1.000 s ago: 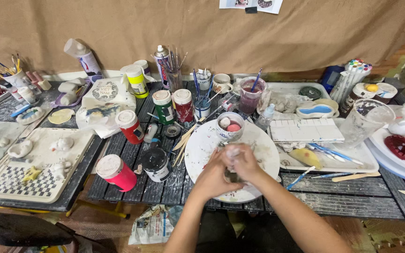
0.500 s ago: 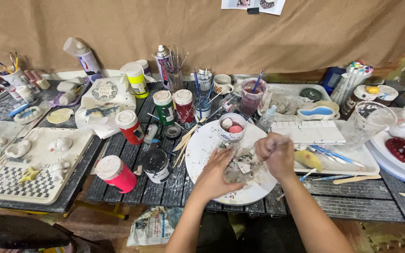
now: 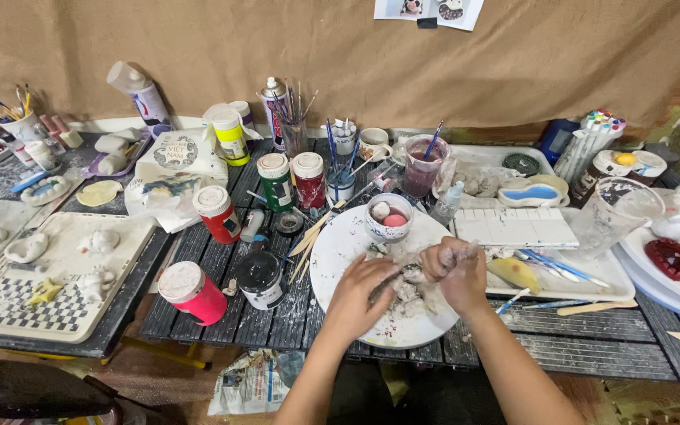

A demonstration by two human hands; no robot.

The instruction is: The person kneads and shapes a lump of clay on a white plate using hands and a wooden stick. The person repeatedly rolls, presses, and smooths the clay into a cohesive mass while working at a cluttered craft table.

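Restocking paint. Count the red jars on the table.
3. One at the front left, one left of the green jar, one right of it. Clutter may hide more.

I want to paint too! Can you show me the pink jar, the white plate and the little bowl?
pink jar point(image 3: 196, 293), head view, on its pink side.
white plate point(image 3: 338, 250), head view, on its bare left part.
little bowl point(image 3: 375, 229), head view, on its outer wall.
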